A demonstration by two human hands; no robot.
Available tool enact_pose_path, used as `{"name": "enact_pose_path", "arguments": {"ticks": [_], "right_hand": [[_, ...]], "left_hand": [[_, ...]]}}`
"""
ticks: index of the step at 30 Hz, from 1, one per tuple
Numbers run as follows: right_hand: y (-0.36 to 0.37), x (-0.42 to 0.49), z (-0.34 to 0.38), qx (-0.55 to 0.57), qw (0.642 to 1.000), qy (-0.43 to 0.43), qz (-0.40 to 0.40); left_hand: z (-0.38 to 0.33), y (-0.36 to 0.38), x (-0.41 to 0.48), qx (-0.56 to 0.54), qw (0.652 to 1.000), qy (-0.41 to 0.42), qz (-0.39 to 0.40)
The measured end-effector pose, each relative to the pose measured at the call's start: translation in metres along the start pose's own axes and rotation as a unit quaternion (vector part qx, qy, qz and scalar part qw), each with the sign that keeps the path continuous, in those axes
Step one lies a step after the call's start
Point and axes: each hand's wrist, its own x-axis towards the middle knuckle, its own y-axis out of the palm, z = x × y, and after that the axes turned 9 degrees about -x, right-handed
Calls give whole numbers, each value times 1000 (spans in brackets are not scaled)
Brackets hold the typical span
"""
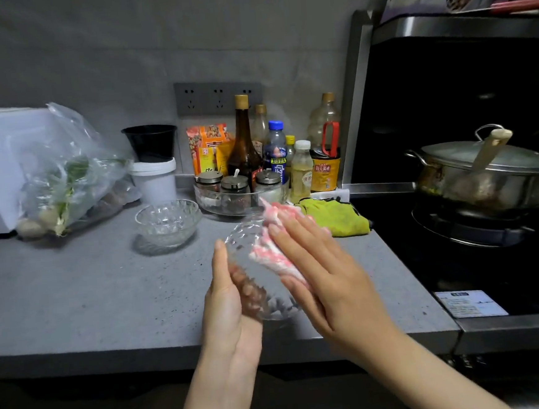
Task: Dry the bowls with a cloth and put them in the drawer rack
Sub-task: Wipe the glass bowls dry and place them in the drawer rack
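Nearest, a left hand point(229, 299) is recorded, fingers curled round a faceted glass bowl point(257, 270); the bowl is held tilted on edge above the grey counter point(75, 300), presumably so that its inside is presented to the cloth.

Right hand point(318, 265): fingers extended and nearly flat, pressed on a pink-and-white cloth point(273, 252) that is pushed into the bowl. Drying of this bowl is judged to be in progress.

Second glass bowl point(168, 222): set upright on the counter, beyond and left of the hands, apart from both; whether it has been dried cannot be told.

Yellow-green rag point(340, 216): laid on the counter near the hob edge, unused.

Rear of counter: a clear tray of lidded jars point(241, 193), bottles behind it, a white tub point(154, 181), a plastic bag of vegetables point(69, 175).

Right: a lidded steel pot point(485, 171) on the hob.

Drawer rack: not in view.
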Motion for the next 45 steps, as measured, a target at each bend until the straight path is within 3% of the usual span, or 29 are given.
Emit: {"name": "enact_pose_path", "arguments": {"ticks": [5,11,18,24,30,38,42,45], "right_hand": [[10,-11,17,-52,996,-60,-51],[4,-6,-7,-63,997,-2,-52],[3,-6,4,-81,996,-39,-29],[0,-11,-10,-22,997,72,34],[10,-12,4,-124,991,-47,7],[-4,11,-8,2,995,95,-1],[-5,11,-31,160,965,202,-45],[0,-8,-62,133,962,237,-36]], "left_hand": [[5,2,-2,-11,999,-32,-14],[7,9,8,-7,995,32,-95],[15,8,5,7,999,-32,-8],[4,12,12,22,997,62,-49],[11,14,4,92,995,14,30],[16,14,4,153,985,43,63],[17,10,6,131,990,50,32],[15,3,14,137,989,57,18]]}}
